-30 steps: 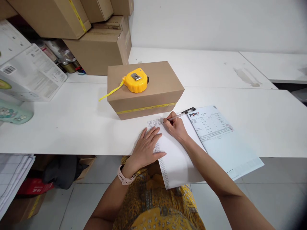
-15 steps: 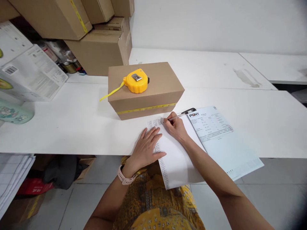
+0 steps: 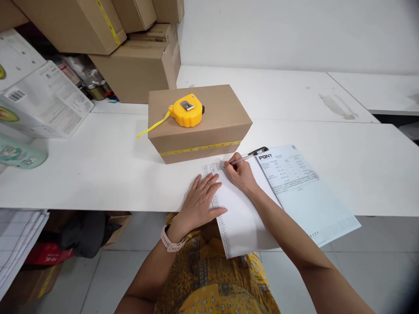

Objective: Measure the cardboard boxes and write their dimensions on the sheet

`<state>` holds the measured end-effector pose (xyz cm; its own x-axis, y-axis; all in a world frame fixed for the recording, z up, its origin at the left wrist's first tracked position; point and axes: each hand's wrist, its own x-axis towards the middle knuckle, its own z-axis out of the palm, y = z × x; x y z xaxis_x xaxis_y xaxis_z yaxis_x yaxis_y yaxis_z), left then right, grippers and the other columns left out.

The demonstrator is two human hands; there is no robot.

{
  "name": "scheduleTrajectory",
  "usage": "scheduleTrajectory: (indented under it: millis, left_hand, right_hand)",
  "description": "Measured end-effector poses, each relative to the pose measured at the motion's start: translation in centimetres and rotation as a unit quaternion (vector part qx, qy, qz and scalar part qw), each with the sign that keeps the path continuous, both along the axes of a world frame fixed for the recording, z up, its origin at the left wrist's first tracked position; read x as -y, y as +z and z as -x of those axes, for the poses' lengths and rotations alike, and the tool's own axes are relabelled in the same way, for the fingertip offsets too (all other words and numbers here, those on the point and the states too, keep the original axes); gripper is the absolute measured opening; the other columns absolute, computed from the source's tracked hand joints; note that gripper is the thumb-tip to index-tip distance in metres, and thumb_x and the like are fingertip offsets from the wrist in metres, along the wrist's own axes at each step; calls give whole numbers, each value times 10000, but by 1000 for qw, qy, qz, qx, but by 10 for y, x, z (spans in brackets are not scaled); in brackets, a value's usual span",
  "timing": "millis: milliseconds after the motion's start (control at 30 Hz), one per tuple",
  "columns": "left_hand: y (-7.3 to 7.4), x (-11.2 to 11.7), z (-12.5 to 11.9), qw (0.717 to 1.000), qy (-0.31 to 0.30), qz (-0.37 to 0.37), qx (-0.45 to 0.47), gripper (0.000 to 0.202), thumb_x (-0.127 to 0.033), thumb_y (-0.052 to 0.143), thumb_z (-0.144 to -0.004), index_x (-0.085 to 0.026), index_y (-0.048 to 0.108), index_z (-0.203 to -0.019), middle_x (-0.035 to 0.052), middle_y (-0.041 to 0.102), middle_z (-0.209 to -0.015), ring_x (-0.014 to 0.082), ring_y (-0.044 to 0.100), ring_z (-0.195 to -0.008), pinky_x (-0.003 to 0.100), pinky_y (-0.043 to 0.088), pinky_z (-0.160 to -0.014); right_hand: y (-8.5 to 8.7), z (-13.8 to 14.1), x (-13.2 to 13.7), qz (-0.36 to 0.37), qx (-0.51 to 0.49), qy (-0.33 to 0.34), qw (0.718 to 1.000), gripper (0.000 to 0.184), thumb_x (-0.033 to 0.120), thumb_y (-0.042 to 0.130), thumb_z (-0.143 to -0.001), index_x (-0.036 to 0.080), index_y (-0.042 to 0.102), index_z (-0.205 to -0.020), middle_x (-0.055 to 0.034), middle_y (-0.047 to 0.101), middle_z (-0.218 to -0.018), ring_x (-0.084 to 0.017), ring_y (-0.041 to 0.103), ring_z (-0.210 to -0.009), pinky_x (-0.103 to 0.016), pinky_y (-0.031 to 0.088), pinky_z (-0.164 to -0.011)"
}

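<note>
My right hand (image 3: 241,175) is closed around a pen (image 3: 246,157) with a clear barrel and black cap end. Its tip meets the upper part of a white sheet of paper (image 3: 242,226), beside columns of small handwriting. My left hand (image 3: 203,199) lies flat on the left side of that sheet, fingers spread, covering some of the writing. Under the right forearm's far side lies a pale blue printed form (image 3: 304,196) headed PONY. Just beyond the paper stands a closed cardboard box (image 3: 203,139) with yellow tape, and a yellow tape measure (image 3: 186,111) rests on top.
Several cardboard boxes (image 3: 134,65) are stacked at the back left of the white table (image 3: 114,174). A white printed carton (image 3: 49,100) and a mint green bottle (image 3: 22,150) stand at the left. The paper overhangs the table's front edge.
The pen hand has shifted very slightly to the right along the writing. My left hand, the box and the tape measure stay where they were.
</note>
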<state>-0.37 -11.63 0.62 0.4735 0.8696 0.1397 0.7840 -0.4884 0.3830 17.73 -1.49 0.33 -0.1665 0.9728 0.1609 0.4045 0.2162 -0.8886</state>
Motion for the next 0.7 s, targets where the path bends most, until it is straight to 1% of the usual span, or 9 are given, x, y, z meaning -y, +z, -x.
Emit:
scheduleTrajectory:
  millis: [233, 333, 400, 467, 533, 567, 633, 700]
  left_hand:
    - [-2, 0, 1, 1000, 0, 1, 13, 657, -617, 599, -912, -193, 485, -1401, 147, 450, -1572, 302, 327, -1513, 575, 203, -1247]
    - [-2, -1, 1, 1000, 0, 4, 13, 644, -603, 614, -908, -189, 495, -1386, 145, 446, -1577, 297, 333, -1511, 568, 208, -1248]
    - [-2, -1, 2, 1000, 0, 7, 13, 642, -592, 622, -907, -183, 494, -1384, 146, 435, -1584, 293, 330, -1513, 565, 208, -1248]
    - [-2, -1, 3, 1000, -3, 9, 16, 636, -588, 615, -912, -188, 489, -1390, 147, 427, -1590, 289, 323, -1517, 563, 204, -1249]
    - [-2, -1, 4, 1000, -4, 12, 20, 624, -589, 600, -921, -202, 486, -1397, 144, 423, -1593, 285, 315, -1522, 560, 196, -1251]
    - [-2, -2, 4, 1000, -5, 13, 21, 619, -591, 593, -925, -208, 486, -1399, 143, 422, -1594, 283, 312, -1523, 560, 193, -1252]
    - [-2, -2, 4, 1000, -3, 15, 18, 613, -592, 585, -929, -212, 487, -1400, 142, 420, -1595, 283, 309, -1525, 563, 190, -1252]
    - [-3, -2, 2, 1000, -2, 15, 12, 609, -589, 585, -929, -209, 490, -1395, 143, 421, -1594, 286, 316, -1522, 571, 193, -1250]
  right_hand:
    - [0, 2, -1, 2, -6, -6, 1000, 217, 341, 585, -854, 248, 433, -730, 71, 433, -547, -120, 393, -521, -272, 300, -527]
    - [3, 0, 0, -10, -11, -42, 999, 225, 359, 581, -876, 249, 438, -740, 65, 442, -559, -126, 408, -528, -270, 318, -533]
    - [7, -9, 1, -38, -6, -61, 997, 202, 389, 555, -917, 247, 476, -798, 42, 502, -622, -139, 455, -559, -274, 358, -553]
    - [10, -24, 3, -86, 48, -60, 993, 162, 385, 500, -966, 240, 539, -907, -10, 609, -761, -168, 545, -653, -295, 417, -617]
    - [12, -43, 3, -137, 162, -49, 976, 172, 301, 443, -990, 234, 594, -1037, -72, 689, -941, -218, 618, -823, -330, 455, -719]
    - [11, -53, 3, -156, 232, -43, 959, 221, 238, 423, -985, 227, 614, -1096, -98, 706, -1026, -246, 628, -920, -350, 459, -773]
    - [8, -71, 2, -178, 357, -31, 916, 346, 129, 396, -953, 195, 635, -1195, -137, 703, -1177, -293, 604, -1087, -387, 450, -865]
    - [2, -83, 1, -187, 437, -24, 880, 438, 73, 372, -936, 165, 631, -1277, -154, 668, -1300, -312, 568, -1194, -408, 433, -929]
